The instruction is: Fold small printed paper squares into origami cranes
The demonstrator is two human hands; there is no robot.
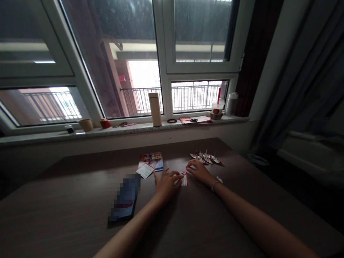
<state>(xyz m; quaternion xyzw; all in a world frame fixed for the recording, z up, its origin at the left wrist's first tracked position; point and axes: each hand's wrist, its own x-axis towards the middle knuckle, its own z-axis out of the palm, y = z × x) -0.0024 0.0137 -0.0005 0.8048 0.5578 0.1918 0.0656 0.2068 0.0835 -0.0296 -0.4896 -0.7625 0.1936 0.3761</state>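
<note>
A small printed paper square (pixel 184 180) with red and white areas lies on the table between my hands. My left hand (pixel 167 184) has its fingers spread, with the fingertips on the paper's left side. My right hand (pixel 198 169) is curled at the paper's upper right corner, thumb and forefinger close together there. Just beyond the right hand sits a cluster of folded, pointed paper pieces (pixel 206 157). Left of the hands, a white paper square with a red edge (pixel 145 171) overlaps a colourful printed booklet (pixel 158 164).
A phone (pixel 126 200), blurred by pixels, lies left of my left forearm. Along the windowsill (pixel 137 130) stand a tall beige flask (pixel 155 109), a paper cup (pixel 86 124), scissors (pixel 193 120) on red-edged papers, a drink cup with a red straw (pixel 217 106) and a grey bottle (pixel 232 104).
</note>
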